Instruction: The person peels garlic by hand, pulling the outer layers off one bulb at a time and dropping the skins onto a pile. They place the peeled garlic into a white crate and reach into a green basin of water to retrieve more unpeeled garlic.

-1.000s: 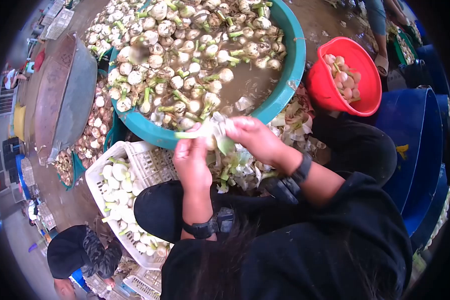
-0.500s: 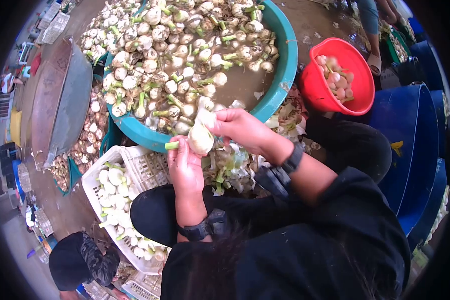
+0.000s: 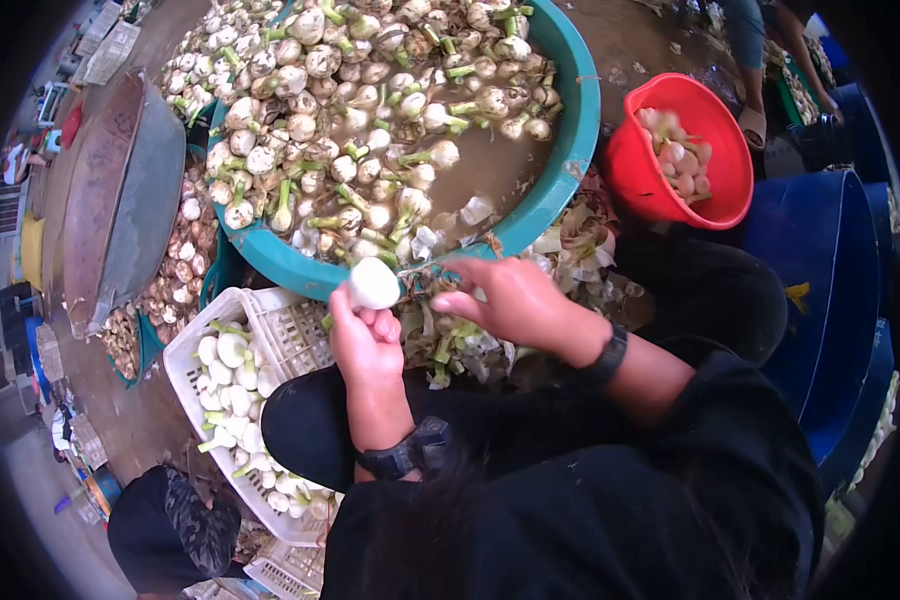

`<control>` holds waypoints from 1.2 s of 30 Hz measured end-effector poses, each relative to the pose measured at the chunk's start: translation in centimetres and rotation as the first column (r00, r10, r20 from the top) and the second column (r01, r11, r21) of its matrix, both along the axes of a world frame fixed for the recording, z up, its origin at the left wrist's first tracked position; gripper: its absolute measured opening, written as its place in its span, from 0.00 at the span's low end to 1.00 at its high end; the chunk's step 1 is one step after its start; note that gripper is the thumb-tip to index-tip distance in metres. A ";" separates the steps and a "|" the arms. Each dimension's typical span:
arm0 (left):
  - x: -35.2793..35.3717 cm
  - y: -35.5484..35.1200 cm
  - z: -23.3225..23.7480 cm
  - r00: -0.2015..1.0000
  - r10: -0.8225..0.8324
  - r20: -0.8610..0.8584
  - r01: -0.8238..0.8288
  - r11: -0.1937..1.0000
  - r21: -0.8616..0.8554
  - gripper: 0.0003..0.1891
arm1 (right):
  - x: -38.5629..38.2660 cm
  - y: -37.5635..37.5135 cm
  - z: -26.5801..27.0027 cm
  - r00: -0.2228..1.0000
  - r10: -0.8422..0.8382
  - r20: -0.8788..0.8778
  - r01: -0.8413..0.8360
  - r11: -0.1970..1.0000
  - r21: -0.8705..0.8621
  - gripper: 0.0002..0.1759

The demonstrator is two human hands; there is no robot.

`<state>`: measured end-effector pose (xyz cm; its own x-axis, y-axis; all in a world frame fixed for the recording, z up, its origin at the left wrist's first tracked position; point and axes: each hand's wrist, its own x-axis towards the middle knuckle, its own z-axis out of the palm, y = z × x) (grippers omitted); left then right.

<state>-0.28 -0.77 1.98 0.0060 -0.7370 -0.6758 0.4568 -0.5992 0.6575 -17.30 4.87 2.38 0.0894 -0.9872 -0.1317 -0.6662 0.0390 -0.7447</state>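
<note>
A smooth white bulb (image 3: 374, 284) is held in my left hand (image 3: 366, 345), its fingers curled around it in front of the teal tub's near rim. My right hand (image 3: 525, 300) is just to the right, over the rim, thumb and fingers apart, with nothing visible between them. Beyond both hands the teal tub (image 3: 560, 180) holds muddy water and many dirty bulbs (image 3: 300, 125) with cut green stems. Peeled skins (image 3: 470, 350) lie in a heap below my right hand. Left of my left hand, a white crate (image 3: 288, 325) contains clean white bulbs (image 3: 232, 400).
A red bowl (image 3: 730, 150) with peeled bulbs stands at the right, near blue barrels (image 3: 795, 290). A metal basin (image 3: 150, 200) is at the left beside brownish bulbs (image 3: 180, 265). A person in dark clothes (image 3: 170, 530) is at lower left; another person's leg (image 3: 750, 80) shows at upper right.
The bulb in my left hand now shows a smooth white surface. My right hand has come off it and moved right and down, its fingers opened.
</note>
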 end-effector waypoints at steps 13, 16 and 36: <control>-2.7 -0.2 -1.6 0.970 -0.064 0.234 0.123 0.961 -0.248 0.12 | -5.5 -17.7 -13.4 0.990 -0.141 0.017 0.142 0.982 -0.127 0.17; -3.4 -0.6 -3.2 0.928 -0.114 0.356 0.223 0.934 -0.281 0.11 | -3.7 -18.7 -15.2 0.867 0.040 -0.496 0.001 0.997 0.082 0.18; -1.6 -0.5 -2.0 0.861 -0.447 0.241 0.483 0.868 -0.115 0.10 | -0.8 -4.4 -3.0 0.873 0.420 -0.248 -0.457 0.881 -0.119 0.08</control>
